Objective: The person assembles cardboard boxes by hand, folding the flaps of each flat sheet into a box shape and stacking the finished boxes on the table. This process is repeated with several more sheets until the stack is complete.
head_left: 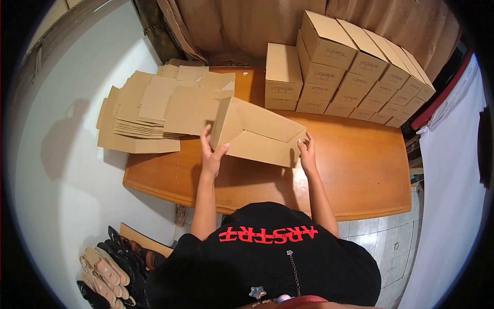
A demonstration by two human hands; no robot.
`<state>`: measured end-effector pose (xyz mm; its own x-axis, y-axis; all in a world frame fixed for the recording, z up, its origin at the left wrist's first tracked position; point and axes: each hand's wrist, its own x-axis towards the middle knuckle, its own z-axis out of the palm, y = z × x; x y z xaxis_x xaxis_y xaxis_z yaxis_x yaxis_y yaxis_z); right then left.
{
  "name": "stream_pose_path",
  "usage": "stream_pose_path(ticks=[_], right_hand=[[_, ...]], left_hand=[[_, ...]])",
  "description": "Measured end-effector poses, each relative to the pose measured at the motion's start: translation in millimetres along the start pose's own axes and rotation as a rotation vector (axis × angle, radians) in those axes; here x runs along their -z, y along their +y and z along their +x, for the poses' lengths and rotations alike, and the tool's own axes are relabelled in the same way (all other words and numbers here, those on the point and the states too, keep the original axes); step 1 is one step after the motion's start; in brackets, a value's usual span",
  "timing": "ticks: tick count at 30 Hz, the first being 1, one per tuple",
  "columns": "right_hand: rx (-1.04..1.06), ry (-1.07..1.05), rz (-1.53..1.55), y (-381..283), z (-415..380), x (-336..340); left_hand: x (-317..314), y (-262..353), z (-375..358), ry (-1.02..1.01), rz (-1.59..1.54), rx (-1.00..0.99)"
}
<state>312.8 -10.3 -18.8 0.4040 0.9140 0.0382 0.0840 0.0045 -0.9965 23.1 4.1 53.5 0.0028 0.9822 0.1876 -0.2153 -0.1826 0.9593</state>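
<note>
Wooden table (360,175), the landmark: rounded rectangle, orange-brown top, near edge running just in front of the person's black shirt (267,262). Bare wood lies open on the table's right half and along its near edge, plenty of room there.

Stack of finished boxes (355,72) fills the table's far right corner, several rows high, reaching almost to the right edge and backing onto the brown curtain (247,23).

Pile of flat cardboard blanks (149,110) sits on the table's far left corner and overhangs the left edge, spilling past it over the white floor (67,170).

Half-folded box (257,134) is at the table's middle, tilted, open side up, just beside the flat pile and well apart from the finished stack.

Left hand (212,152) grips the box's left end, thumb inside the wall, fingers pressed together up the outer flap. Right hand (307,152) holds the box's right near corner, fingers together along the wall, thumb hidden.

Shoes (110,265) lie on the floor below the table's near left corner.
</note>
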Motion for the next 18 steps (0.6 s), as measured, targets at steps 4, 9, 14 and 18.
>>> stream_pose_path(ticks=[4,9,14,18], right_hand=[[-0.17,-0.087,0.016,0.4,-0.1,-6.4],[-0.221,-0.333,0.253,-25.3,-5.5,4.1],[-0.362,-0.443,0.416,-45.1,-11.1,8.9],[-0.445,-0.356,0.371,-24.8,-6.6,10.7]], left_hand=[[-29.6,42.6,-6.1,0.145,0.432,-0.402],[-56.1,20.9,-8.8,-0.003,0.931,-0.885],[-79.6,-43.5,-19.2,-0.189,1.041,-0.914],[-101.4,-64.8,-38.1,-0.402,1.036,-0.862]])
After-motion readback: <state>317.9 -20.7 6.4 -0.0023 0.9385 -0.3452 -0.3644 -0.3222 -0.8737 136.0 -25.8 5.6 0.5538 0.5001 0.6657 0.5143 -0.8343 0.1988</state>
